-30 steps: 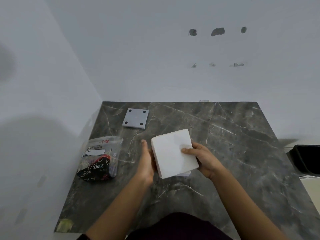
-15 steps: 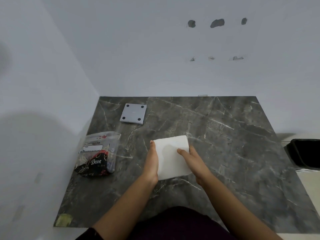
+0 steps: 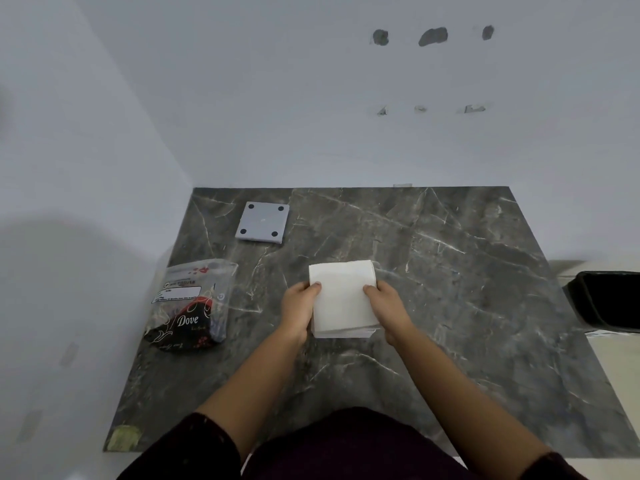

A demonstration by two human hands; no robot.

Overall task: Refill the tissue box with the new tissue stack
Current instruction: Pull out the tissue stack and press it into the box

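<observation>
Presently the tissue stack point(image 3: 342, 296) is held near the middle of the marble table point(image 3: 467, 306), gripped at its sides by the left hand point(image 3: 298, 308) and right hand point(image 3: 388, 306), fingers curled over its edges. A grey square plate point(image 3: 262, 226) is seen near the far left corner.

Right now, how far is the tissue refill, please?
Done: the Dove wrapper lies aside, and the grey plate lies off by the wall. In hand: the left hand and right hand grip the tissue stack low over the table. Left: seating it and refitting the plate, I judge.
</observation>
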